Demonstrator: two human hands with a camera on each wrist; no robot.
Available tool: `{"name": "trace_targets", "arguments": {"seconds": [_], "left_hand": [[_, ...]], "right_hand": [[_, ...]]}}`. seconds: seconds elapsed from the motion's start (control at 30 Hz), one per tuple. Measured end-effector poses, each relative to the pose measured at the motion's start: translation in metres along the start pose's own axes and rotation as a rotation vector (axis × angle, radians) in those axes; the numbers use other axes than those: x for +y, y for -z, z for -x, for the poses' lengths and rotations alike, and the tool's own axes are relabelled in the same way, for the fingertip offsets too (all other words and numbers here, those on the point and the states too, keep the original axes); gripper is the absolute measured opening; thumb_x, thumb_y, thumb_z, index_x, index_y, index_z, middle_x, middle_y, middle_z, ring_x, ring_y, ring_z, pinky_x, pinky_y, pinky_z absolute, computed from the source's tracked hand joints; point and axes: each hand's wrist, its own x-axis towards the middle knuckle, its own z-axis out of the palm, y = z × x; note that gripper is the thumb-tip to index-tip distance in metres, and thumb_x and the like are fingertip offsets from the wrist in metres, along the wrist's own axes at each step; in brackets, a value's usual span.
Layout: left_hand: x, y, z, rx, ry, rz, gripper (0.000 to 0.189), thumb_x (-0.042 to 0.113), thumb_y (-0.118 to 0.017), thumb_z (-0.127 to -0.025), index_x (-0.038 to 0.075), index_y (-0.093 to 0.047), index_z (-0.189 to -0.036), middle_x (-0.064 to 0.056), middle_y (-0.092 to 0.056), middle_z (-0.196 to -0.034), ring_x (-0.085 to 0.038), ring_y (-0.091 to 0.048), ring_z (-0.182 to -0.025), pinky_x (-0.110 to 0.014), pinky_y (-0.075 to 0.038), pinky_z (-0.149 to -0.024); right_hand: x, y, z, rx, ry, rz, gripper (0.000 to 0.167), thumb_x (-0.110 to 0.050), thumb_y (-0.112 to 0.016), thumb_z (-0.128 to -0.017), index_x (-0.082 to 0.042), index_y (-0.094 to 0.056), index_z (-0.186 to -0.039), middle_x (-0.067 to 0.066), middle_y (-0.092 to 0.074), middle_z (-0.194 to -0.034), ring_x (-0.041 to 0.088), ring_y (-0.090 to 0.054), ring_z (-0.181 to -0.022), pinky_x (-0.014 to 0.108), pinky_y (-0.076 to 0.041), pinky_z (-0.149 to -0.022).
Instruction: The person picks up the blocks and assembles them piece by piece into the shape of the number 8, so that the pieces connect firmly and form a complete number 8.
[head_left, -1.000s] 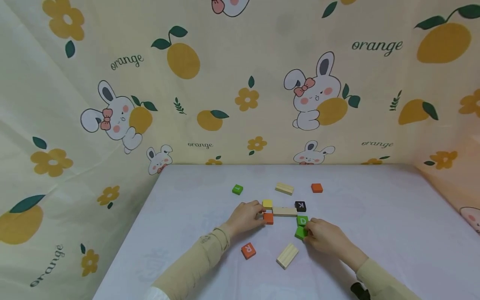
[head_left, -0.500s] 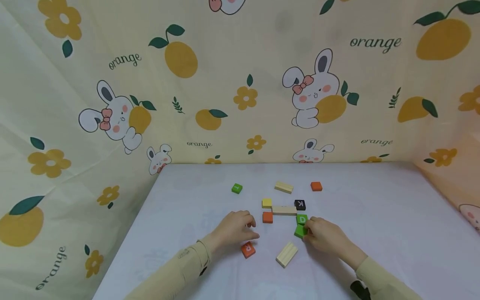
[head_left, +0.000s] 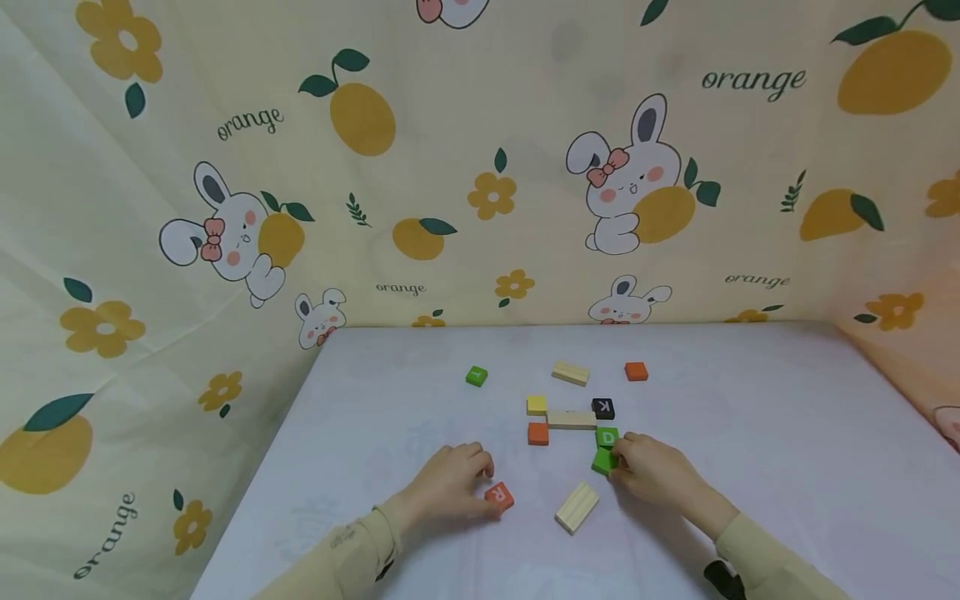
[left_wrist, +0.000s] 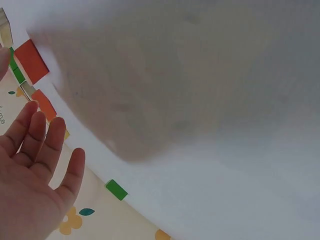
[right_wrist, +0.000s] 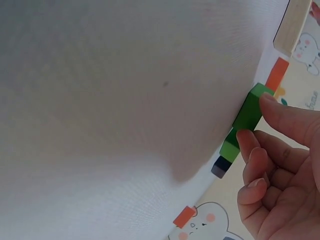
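My left hand (head_left: 448, 482) reaches around an orange letter block (head_left: 499, 497) marked R, thumb by its near edge and fingers apart above. In the left wrist view, the fingers of that hand (left_wrist: 37, 170) are spread and relaxed beside the orange block (left_wrist: 32, 61). My right hand (head_left: 656, 471) pinches a green block (head_left: 602, 461) between thumb and index finger, seen in the right wrist view with the green block (right_wrist: 248, 109) resting on the table. This block sits against a green D block (head_left: 607, 437), below a black K block (head_left: 603, 408).
A wooden plank (head_left: 572, 421) joins the K and D blocks to a yellow block (head_left: 536, 405) and an orange block (head_left: 537, 433). Another plank (head_left: 577, 507) lies in front. Farther back lie a green block (head_left: 477, 376), a plank (head_left: 571, 372) and an orange block (head_left: 636, 372).
My left hand has left the yellow and orange blocks and come down toward me to the R block. The right hand has kept its pinch on the green block throughout.
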Motion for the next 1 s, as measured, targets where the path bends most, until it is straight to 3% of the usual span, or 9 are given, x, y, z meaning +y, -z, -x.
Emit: {"name": "trace_targets", "arguments": {"seconds": [0.23, 0.57, 0.77, 1.0], "left_hand": [[-0.003, -0.005, 0.005, 0.015, 0.01, -0.003, 0.036, 0.052, -0.071, -0.071, 0.021, -0.06, -0.084, 0.013, -0.049, -0.077, -0.002, -0.043, -0.073, -0.026, -0.035, -0.071], [0.0, -0.008, 0.002, 0.015, -0.022, -0.016, 0.029, 0.048, -0.07, -0.074, 0.022, -0.061, -0.081, 0.014, -0.051, -0.075, -0.001, -0.041, -0.07, -0.024, -0.034, -0.07], [0.004, -0.013, -0.004, 0.02, -0.009, -0.013, 0.024, 0.043, -0.07, -0.076, 0.022, -0.061, -0.082, 0.015, -0.053, -0.077, 0.001, -0.045, -0.071, -0.023, -0.038, -0.072], [0.02, -0.014, -0.019, 0.04, 0.046, 0.088, 0.02, 0.035, -0.074, -0.074, 0.018, -0.063, -0.079, 0.013, -0.052, -0.071, 0.001, -0.041, -0.061, -0.02, -0.035, -0.064]], "right_hand": [[0.0, 0.0, 0.002, 0.017, 0.008, 0.009, 0.019, -0.015, -0.074, -0.075, -0.004, -0.067, -0.089, -0.002, -0.058, -0.073, 0.005, -0.048, -0.063, 0.018, -0.041, -0.055], [-0.001, -0.002, 0.003, 0.017, 0.003, 0.0, 0.018, -0.014, -0.074, -0.075, -0.004, -0.067, -0.088, -0.002, -0.057, -0.073, 0.005, -0.047, -0.063, 0.019, -0.041, -0.055], [-0.001, -0.002, 0.003, 0.025, 0.005, 0.006, 0.018, -0.014, -0.074, -0.075, -0.004, -0.067, -0.088, -0.002, -0.057, -0.073, 0.005, -0.047, -0.063, 0.019, -0.041, -0.054], [-0.001, -0.001, 0.003, 0.031, 0.013, 0.01, 0.019, -0.015, -0.074, -0.075, -0.004, -0.066, -0.088, -0.003, -0.057, -0.073, 0.005, -0.048, -0.064, 0.019, -0.041, -0.055]]}}
